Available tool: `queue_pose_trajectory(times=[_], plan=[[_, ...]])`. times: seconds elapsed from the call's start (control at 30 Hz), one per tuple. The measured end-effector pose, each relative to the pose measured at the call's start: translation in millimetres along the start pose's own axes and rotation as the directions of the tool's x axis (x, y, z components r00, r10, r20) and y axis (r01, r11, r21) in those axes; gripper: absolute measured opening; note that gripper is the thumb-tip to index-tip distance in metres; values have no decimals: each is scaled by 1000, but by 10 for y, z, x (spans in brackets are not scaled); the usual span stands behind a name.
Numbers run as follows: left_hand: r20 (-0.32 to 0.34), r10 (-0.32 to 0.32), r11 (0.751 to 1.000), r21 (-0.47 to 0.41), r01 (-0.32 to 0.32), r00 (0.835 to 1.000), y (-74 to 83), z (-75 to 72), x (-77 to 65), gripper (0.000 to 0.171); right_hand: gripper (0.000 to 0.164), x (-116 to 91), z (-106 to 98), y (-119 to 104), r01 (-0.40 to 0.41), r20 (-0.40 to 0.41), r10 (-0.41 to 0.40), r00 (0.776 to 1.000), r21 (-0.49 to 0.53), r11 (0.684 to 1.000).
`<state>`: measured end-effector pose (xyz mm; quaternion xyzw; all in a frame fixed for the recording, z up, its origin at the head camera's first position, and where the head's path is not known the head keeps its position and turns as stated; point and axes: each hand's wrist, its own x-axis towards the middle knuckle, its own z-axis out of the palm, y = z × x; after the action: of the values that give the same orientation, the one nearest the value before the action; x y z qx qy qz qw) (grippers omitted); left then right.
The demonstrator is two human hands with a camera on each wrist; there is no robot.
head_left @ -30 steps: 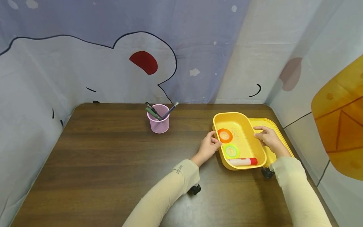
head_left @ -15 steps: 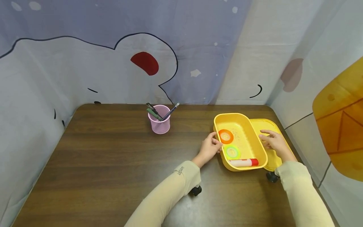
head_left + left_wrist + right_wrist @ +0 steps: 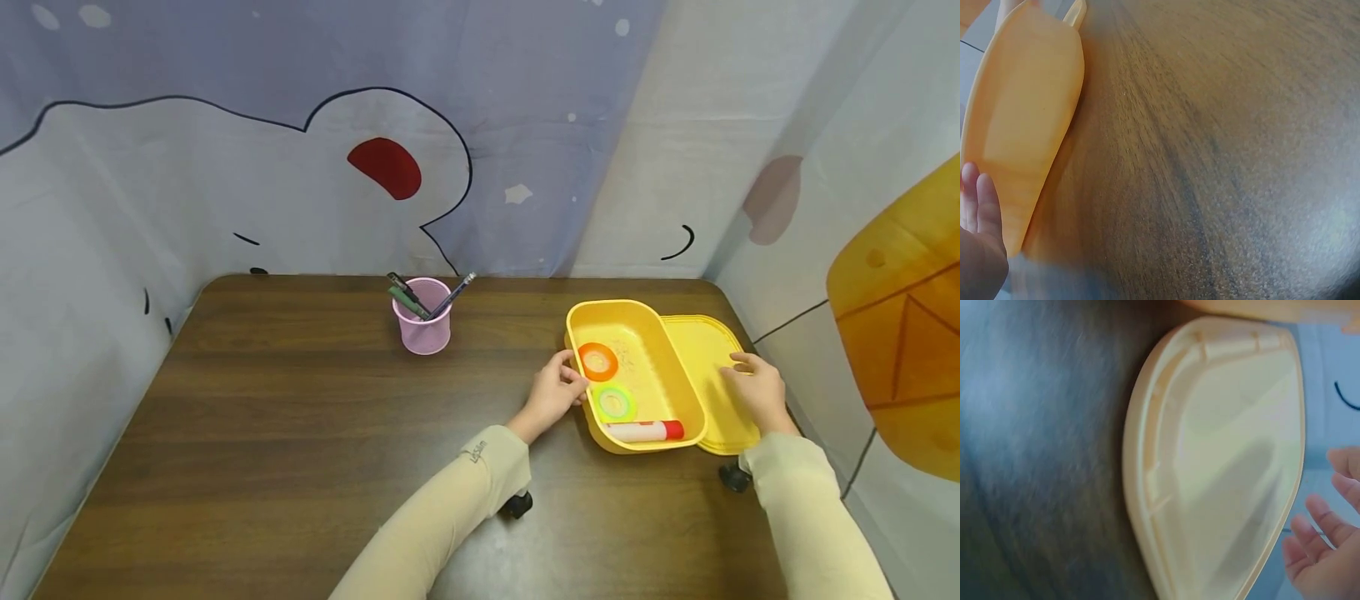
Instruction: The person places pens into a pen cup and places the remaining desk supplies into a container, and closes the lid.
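A yellow plastic box [image 3: 645,358], open at the top, stands at the right of the table. In it lie an orange tape roll [image 3: 597,362], a green-yellow tape roll [image 3: 614,402] and a white glue stick [image 3: 641,431] with a red cap. My left hand [image 3: 552,392] holds the box's left rim; in the left wrist view its fingers [image 3: 988,206] lie along the outer wall. The matching yellow lid [image 3: 705,367] is partly behind the box. Over the lid's right side hovers my right hand [image 3: 757,390], fingers spread loosely, holding nothing.
A pink pen cup [image 3: 425,333] with a few pens and a pencil stands near the table's back edge. Printed fabric [image 3: 517,125] hangs behind and along the sides of the brown wooden table [image 3: 300,433].
My right hand has let go of the box's right rim and moved right, over the lid, whose surface now shows more. The left hand stays at the box, which has not visibly moved.
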<state>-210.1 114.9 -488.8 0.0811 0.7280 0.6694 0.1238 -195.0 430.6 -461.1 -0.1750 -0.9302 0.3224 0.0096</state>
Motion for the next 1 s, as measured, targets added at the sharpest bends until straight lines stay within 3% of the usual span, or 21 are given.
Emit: queue_pose_trajectory(times=[0.3, 0.6, 1.0], plan=[[22, -6, 1000, -18, 6, 1000, -5, -19, 1, 53, 63, -57, -66, 157, -59, 0, 59, 998, -45, 997], [23, -6, 1000, -23, 7, 1000, -18, -19, 5, 53, 78, -87, -107, 294, -111, 100, 114, 988, -36, 993], [19, -7, 1000, -10, 8, 1000, -24, -12, 10, 52, 75, -88, -147, 356, -114, 129, 120, 984, -54, 992]])
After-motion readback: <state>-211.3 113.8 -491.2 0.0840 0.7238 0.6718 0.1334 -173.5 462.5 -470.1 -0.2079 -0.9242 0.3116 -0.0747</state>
